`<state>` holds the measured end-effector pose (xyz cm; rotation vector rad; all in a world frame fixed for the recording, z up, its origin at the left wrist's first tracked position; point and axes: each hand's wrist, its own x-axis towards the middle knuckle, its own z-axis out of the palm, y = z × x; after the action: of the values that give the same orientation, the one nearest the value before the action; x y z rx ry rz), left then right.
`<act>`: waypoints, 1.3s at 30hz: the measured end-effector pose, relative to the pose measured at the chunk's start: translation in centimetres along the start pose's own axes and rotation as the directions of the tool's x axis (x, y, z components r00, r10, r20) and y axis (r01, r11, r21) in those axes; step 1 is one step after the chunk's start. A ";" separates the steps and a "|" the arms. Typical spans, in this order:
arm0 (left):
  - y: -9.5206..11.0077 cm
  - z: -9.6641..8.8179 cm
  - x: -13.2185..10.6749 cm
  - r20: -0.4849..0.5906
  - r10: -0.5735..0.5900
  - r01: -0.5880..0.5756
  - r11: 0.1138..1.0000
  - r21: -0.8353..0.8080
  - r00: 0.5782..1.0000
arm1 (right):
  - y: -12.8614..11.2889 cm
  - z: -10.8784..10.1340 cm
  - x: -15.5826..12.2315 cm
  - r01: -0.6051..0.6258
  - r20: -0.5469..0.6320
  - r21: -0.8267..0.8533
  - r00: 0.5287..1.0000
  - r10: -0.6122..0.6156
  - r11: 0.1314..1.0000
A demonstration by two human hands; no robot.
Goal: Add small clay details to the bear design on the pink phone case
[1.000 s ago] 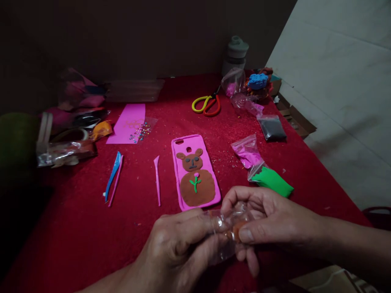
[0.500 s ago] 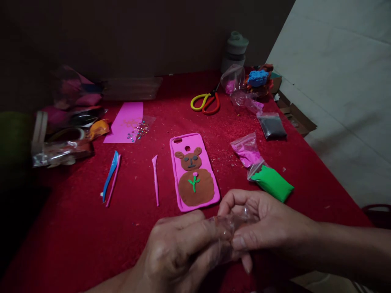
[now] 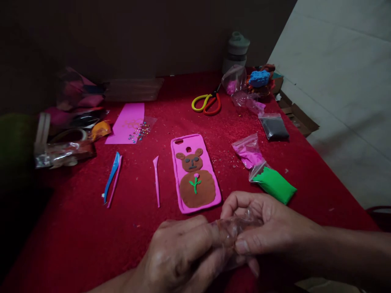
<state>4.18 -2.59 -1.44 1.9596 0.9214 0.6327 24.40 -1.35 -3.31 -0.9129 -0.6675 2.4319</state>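
Note:
Both hands meet at the near edge of the red-covered table, closed on a crinkled clear plastic bag point(image 3: 229, 231). My left hand point(image 3: 183, 248) has its fingers curled into the bag from the left. From the right, my right hand point(image 3: 265, 228) pinches it between thumb and fingers. What the bag contains is mostly hidden; a brownish tint shows through. Just beyond the hands lies a pink phone case point(image 3: 204, 142), decorated with a brown clay bear point(image 3: 195, 195) that has grey features and a green-stemmed pink flower point(image 3: 196, 183).
Left of the case lie a pink modelling tool point(image 3: 157, 183), a blue one point(image 3: 111, 175) and pink paper point(image 3: 128, 118). Right are bags of green clay point(image 3: 275, 185), pink clay point(image 3: 249, 152) and dark clay point(image 3: 274, 127). Scissors point(image 3: 207, 103) and a bottle point(image 3: 236, 51) stand farther back.
The hands and bag have shifted very slightly right in view, and the rest of the scene shifts with them. Both hands keep hold of the bag, with small finger movement.

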 end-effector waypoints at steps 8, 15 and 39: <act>1.0 -0.4 0.9 0.065 -0.085 0.094 0.983 -0.157 0.994 | 0.2 -0.2 0.0 0.025 0.000 -0.008 1.000 -0.025 1.000; 1.4 -0.7 1.2 0.219 -0.255 0.330 0.830 -0.450 0.942 | -0.7 0.0 -0.3 0.043 -0.020 -0.032 0.999 -0.044 0.999; -0.9 -2.2 0.6 0.355 -0.244 0.407 0.209 -0.889 0.902 | -2.9 -0.4 -1.4 0.139 -0.100 -0.126 0.983 -0.152 0.982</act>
<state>2.64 -0.73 -1.03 0.6135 0.5660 0.5661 26.28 0.21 -1.23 -0.9987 -0.8168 2.2162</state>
